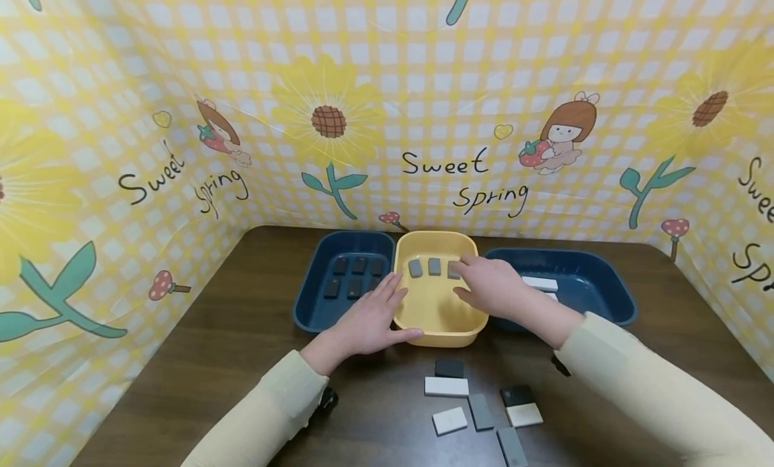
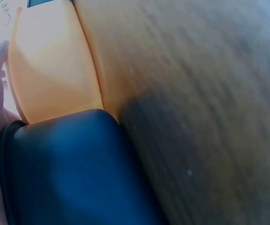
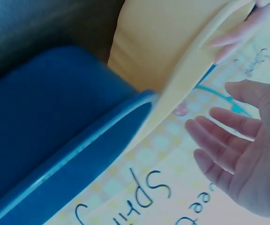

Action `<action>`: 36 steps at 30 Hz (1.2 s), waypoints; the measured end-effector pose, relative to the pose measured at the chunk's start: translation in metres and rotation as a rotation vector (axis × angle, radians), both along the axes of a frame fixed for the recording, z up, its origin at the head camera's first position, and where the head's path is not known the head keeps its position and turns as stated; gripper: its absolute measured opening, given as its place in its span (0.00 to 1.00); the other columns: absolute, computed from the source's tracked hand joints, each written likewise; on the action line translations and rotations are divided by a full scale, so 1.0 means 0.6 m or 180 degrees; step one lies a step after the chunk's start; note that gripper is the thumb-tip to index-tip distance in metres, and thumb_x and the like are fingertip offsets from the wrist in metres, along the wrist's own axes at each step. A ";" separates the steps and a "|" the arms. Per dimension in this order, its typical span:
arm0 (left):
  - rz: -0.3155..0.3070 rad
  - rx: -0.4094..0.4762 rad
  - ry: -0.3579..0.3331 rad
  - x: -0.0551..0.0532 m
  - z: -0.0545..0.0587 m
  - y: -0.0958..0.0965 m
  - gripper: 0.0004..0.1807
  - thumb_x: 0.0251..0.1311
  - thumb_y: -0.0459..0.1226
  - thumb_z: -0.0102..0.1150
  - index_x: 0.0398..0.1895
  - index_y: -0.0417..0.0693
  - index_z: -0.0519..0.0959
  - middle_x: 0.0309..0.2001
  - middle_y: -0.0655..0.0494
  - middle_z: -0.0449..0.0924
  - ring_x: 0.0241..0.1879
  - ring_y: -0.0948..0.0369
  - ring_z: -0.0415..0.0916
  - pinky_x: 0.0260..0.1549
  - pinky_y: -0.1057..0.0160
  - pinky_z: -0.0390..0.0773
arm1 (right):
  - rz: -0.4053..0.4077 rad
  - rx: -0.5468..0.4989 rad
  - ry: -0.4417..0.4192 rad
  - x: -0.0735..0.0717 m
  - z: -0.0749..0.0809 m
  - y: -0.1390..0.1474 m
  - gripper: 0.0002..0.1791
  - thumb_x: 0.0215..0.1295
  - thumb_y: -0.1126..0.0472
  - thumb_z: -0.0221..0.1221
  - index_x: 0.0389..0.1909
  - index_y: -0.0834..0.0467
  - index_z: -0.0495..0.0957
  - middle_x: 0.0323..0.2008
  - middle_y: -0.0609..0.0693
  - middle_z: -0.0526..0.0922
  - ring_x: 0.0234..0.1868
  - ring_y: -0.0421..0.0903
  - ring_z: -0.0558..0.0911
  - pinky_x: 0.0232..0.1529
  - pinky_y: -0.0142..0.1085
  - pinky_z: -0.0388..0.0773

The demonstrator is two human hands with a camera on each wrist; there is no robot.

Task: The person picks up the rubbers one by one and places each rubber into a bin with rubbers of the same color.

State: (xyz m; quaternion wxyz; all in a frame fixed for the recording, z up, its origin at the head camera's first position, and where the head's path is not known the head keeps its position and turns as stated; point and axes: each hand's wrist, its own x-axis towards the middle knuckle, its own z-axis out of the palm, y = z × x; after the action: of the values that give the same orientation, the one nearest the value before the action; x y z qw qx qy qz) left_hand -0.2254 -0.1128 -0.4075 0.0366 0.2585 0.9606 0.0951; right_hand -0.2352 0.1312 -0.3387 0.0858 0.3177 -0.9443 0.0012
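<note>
Left hand (image 1: 370, 319): lies along the left rim of the yellow tray (image 1: 444, 340), at its near corner; stretches straight, relaxed fingers over that rim and lays a thumb across the near one — carrying no block.
Right hand (image 1: 498, 285): reaches in over the right rim of the yellow tray; spreads loosely bent fingers, with nothing visible between them in the right wrist view.
Grey blocks (image 1: 434, 266): lie in a row of three across the far part of the yellow tray, spaced apart; at the right end, partly covered by the right fingers — cannot tell whether touched.
Left blue tray (image 1: 316, 314): sits just beside the yellow tray; holds dark blocks (image 1: 353, 290) in two rows, partly hidden by the left hand.
Right blue tray (image 1: 595, 292): sits on the other side; holds white blocks (image 1: 540, 284), partly behind the right forearm.
Loose on the bench (image 1: 199, 366): includes a dark block (image 1: 449, 367) with a long white block (image 1: 446, 386) just in front, plus, nearer still, two more white, two grey and another dark.
Sleeves (image 1: 260, 413): pale, reaching to both wrists.
Cloth behind (image 1: 387, 37): yellow-checked, printed with sunflowers and "Sweet Spring".
</note>
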 end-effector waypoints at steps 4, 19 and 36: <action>0.0004 0.0021 -0.0004 0.000 0.001 0.000 0.52 0.57 0.72 0.44 0.74 0.44 0.58 0.77 0.49 0.39 0.75 0.55 0.34 0.67 0.49 0.53 | 0.0338 -0.0168 0.0279 0.037 -0.002 0.009 0.19 0.57 0.54 0.69 0.46 0.59 0.81 0.34 0.51 0.80 0.26 0.43 0.76 0.26 0.34 0.77; -0.0037 0.0117 0.0058 -0.002 -0.002 -0.002 0.51 0.58 0.70 0.46 0.74 0.44 0.58 0.77 0.48 0.40 0.75 0.55 0.35 0.67 0.49 0.54 | 0.1516 0.0411 0.0285 0.131 -0.058 -0.006 0.18 0.57 0.58 0.69 0.49 0.53 0.80 0.40 0.44 0.80 0.38 0.39 0.78 0.39 0.32 0.77; -0.0064 0.0081 0.0103 0.001 -0.003 -0.001 0.51 0.58 0.70 0.45 0.73 0.43 0.60 0.77 0.48 0.41 0.75 0.54 0.37 0.66 0.49 0.55 | 0.1612 0.1356 0.0511 0.127 -0.120 -0.009 0.24 0.62 0.63 0.64 0.60 0.49 0.77 0.55 0.44 0.78 0.49 0.40 0.77 0.47 0.31 0.75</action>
State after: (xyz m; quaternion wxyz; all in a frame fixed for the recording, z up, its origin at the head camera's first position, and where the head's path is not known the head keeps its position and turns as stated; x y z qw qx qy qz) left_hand -0.2251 -0.1134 -0.4095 0.0187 0.2700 0.9572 0.1027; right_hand -0.1588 0.1256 -0.4106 0.0887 0.5520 -0.8047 -0.1998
